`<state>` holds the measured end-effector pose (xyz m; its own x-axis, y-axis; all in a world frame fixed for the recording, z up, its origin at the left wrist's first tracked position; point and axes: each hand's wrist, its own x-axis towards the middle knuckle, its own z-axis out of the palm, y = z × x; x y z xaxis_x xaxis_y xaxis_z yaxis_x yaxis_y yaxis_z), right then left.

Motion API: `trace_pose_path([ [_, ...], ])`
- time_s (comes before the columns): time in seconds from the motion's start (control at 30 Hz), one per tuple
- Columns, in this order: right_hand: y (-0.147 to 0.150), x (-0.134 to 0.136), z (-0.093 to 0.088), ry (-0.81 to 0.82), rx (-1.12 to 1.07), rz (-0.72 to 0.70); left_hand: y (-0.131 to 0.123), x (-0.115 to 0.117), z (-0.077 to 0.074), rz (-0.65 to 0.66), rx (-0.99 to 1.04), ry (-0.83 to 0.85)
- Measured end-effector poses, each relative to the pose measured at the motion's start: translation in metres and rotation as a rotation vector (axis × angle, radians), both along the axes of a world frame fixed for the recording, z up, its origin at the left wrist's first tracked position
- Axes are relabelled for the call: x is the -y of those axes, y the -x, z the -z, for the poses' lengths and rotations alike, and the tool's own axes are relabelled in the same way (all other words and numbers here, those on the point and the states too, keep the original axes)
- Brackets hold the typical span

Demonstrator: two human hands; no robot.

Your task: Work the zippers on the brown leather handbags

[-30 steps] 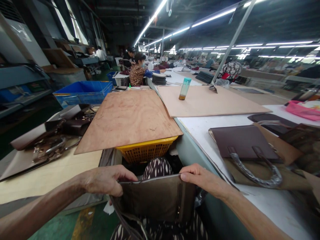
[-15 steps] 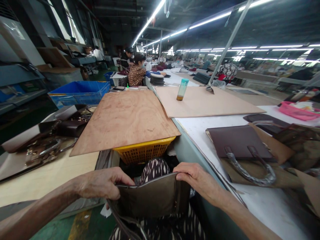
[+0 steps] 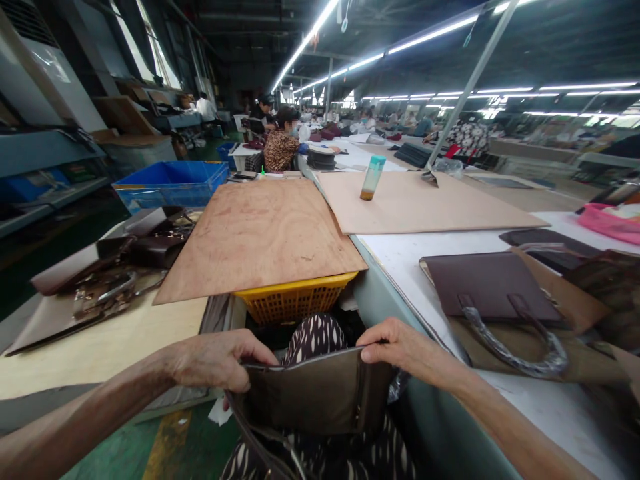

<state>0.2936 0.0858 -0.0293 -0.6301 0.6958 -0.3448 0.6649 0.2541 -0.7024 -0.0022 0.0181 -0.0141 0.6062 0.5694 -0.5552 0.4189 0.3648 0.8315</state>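
Note:
A brown handbag rests on my lap, its mouth spread and its olive-brown lining showing. My left hand grips the rim at the left corner, thumb and fingers closed around the edge. At the right corner, my right hand pinches the same rim between thumb and fingers. The far edge runs nearly straight between both hands. A zip-like strip shows inside near the right end. The lower part of the bag runs out of view at the bottom.
A plywood board lies over a yellow basket ahead. On the right table sits a dark brown handbag with plastic-wrapped handles. More bag parts lie at left. A bottle stands on a beige board; a blue crate is beyond.
The view has shifted slightly, so the surroundings sit a little further right. Both hands keep their hold on the handbag's rim, with little other movement.

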Motion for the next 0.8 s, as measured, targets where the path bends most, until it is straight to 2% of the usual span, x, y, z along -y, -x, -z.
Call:
trace_pose_path([
  [0.3,0.01,0.006,-0.005,-0.197,0.076,-0.063,0.004,0.001,0.002,-0.015,0.014,0.019],
  [0.53,0.017,0.004,-0.003,-0.512,0.156,-0.196,0.003,0.0,0.003,0.011,0.009,0.023],
  [0.6,0.023,0.004,-0.006,-0.501,0.133,-0.228,0.004,0.0,0.003,0.009,0.005,0.011],
  [0.8,0.046,0.014,-0.015,-0.292,0.075,-0.223,0.005,0.002,0.004,-0.001,0.006,-0.012],
])
